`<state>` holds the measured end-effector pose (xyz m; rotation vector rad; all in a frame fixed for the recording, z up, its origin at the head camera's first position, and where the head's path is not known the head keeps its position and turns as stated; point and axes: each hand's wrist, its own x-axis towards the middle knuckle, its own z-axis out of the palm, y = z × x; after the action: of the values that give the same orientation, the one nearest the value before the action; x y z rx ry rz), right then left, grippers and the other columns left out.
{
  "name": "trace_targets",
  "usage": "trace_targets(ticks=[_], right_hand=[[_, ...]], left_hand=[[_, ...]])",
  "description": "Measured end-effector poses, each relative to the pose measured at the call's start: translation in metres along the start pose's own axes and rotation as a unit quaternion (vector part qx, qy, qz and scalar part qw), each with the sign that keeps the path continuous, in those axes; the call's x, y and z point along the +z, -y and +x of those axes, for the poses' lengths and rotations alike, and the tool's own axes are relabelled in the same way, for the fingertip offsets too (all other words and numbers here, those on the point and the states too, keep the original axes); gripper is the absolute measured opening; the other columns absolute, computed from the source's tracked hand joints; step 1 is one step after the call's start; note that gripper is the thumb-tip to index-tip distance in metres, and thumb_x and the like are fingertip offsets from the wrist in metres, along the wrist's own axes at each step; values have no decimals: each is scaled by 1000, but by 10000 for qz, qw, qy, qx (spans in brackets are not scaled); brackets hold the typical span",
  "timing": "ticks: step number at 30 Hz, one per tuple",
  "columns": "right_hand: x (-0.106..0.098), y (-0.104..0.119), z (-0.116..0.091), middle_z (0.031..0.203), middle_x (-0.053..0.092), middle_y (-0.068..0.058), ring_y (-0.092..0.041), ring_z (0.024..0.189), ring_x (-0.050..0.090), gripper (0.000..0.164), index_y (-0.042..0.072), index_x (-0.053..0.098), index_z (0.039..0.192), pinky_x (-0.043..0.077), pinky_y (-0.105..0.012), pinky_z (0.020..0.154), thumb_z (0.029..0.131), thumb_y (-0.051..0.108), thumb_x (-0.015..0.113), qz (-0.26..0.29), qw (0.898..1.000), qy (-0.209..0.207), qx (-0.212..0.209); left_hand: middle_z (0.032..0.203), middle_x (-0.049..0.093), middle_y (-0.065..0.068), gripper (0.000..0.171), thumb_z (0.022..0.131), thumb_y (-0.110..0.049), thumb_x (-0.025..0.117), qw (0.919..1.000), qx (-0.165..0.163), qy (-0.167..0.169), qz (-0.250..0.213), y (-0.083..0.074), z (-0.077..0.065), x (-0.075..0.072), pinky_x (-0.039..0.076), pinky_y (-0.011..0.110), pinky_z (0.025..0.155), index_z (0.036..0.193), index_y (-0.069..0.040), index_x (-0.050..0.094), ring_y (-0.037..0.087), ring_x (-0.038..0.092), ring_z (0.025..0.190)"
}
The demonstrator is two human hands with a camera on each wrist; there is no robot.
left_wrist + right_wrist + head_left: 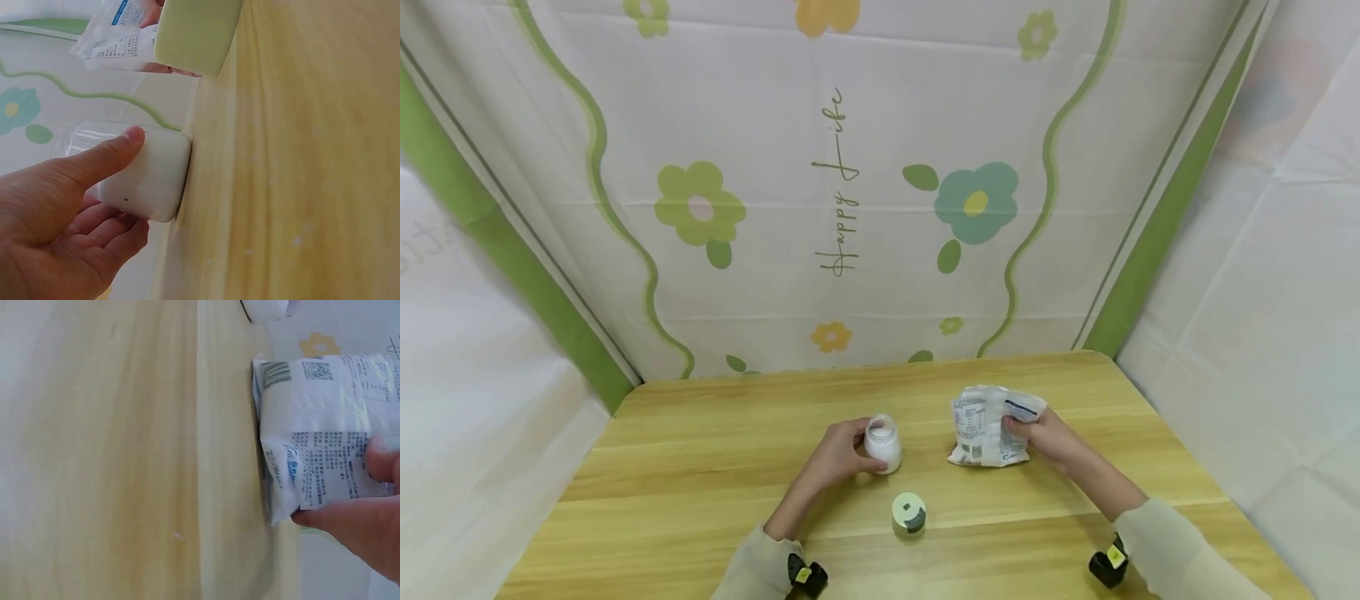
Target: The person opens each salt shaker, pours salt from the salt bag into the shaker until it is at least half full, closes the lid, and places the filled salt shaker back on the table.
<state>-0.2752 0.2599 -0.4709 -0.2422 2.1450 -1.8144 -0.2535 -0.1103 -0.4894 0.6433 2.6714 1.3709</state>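
A small clear glass jar (pixel 883 447) with white contents stands upright on the wooden table, its mouth uncovered. My left hand (pixel 842 454) grips it from the left, thumb on the near side and fingers behind. In the left wrist view the thumb lies along the side of the jar (pixel 147 178). To the right, my right hand (pixel 1051 437) holds a white printed plastic packet (pixel 981 429) by its right side. The right wrist view shows dense print and a square code on the packet (pixel 325 425). Between the hands and nearer me sits a pale green lid (pixel 909 511) with a dark patch.
The wooden table (pixel 700 475) ends at a back edge against a hanging flowered cloth (pixel 850 308). White cloth walls with green borders stand at left and right. A black wrist camera (pixel 807 575) is strapped at my left wrist, another (pixel 1108 564) at my right.
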Motion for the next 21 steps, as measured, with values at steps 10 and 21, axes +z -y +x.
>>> trace_targets(ticks=[10,21], right_hand=[[5,-2,-4,124,58,13,5,110,54,64,-9,31,149,46,-16,96,99,16,62,539,9982,-256,-44],[7,-10,-5,120,69,-22,-7,100,65,47,-7,62,124,51,-22,89,84,13,78,-1345,9894,-102,-543]], left_hand=[[127,66,20,65,77,-16,87,10000,73,19,-36,-3,0,-2,53,44,99,133,3,59,33,64,118],[127,67,20,65,77,-17,87,10000,-3,19,16,-3,-2,-2,54,43,99,132,2,60,32,65,117]])
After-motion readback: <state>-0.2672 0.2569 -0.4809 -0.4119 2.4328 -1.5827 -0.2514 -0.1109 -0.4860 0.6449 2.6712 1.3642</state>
